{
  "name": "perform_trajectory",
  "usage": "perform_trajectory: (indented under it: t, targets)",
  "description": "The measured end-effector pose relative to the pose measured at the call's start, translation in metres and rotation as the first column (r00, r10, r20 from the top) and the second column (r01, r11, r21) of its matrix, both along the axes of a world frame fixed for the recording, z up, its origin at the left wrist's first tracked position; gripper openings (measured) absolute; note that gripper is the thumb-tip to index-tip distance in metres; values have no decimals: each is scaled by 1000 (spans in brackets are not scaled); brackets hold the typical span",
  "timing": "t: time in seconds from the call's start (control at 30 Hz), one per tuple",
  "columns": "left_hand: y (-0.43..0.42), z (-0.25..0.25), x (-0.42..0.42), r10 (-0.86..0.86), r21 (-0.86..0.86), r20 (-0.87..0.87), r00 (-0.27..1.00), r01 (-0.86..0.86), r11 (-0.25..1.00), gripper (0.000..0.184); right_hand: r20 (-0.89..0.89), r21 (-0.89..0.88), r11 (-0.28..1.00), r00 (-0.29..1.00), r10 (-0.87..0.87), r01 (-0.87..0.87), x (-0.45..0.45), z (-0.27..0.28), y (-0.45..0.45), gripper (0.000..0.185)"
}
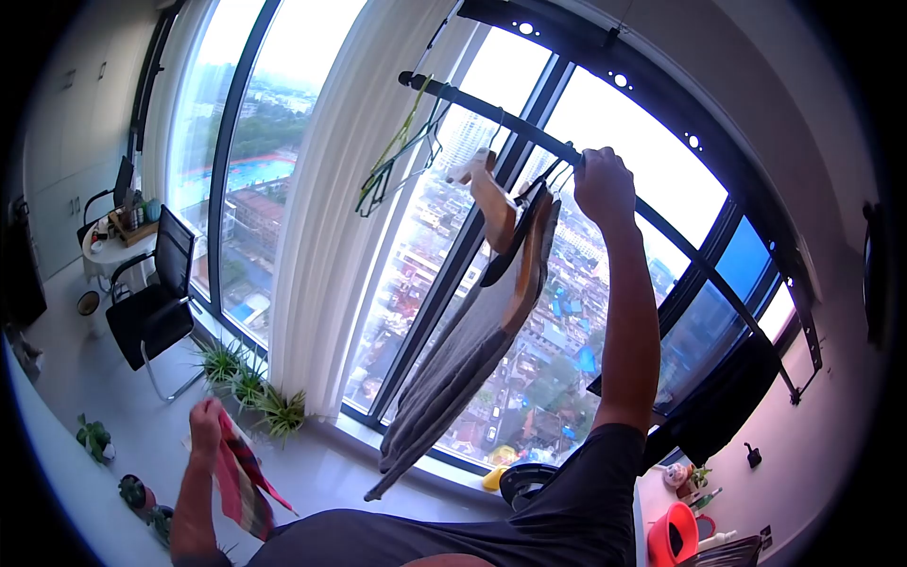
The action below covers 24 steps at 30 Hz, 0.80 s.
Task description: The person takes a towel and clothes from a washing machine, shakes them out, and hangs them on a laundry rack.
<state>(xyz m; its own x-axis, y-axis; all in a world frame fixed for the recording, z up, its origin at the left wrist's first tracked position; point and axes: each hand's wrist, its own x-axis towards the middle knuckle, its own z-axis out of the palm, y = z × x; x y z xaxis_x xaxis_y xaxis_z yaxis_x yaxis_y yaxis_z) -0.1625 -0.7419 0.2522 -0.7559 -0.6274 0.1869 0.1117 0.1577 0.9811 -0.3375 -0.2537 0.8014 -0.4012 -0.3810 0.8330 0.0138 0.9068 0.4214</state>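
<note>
You have the striped cloth [236,477] well below and left of the rail [520,128], dangling from your left hand [205,427]; those fingers are closed on its upper end. Its long axis runs steeply down, leaning right, loose corners lowest. The gripped end is hidden in your fist. Your right hand [605,184] is curled tight around the rail; whether it grips anything more cannot be told. Beneath the rail, beside that hand, a grey garment [444,378] hangs on a wooden hanger [532,283]. Green hangers [402,151] hang at the rail's left end. Well left of the rail, beyond a chair [151,321], small items [132,225] are too small for labels to be read.
</note>
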Motion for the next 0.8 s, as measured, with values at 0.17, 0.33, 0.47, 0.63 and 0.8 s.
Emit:
perform_trajectory:
  t: [0.17,0.33,0.47,0.63,0.8]
  targets:
    - [-29,97,-67,-54,-115,-189,981,33,993,26,22,-31,1000,1000,4,-4,-2,5,-15,23]
    - [-44,213,-134,-115,-287,-324,939,18,958,29,129,-146,962,960,250,-231,-3,7,-7,26]
    - [-35,313,-178,-190,-376,-262,946,81,923,30,81,-116,957,958,276,-266,4,1,-4,24]
    - [6,428,-204,-266,-513,-326,907,67,856,36,71,-128,972,976,205,-195,17,1,-11,24]
    - [45,511,-232,-390,-596,-348,853,120,794,41,53,-134,969,975,218,-209,23,-1,1,25]
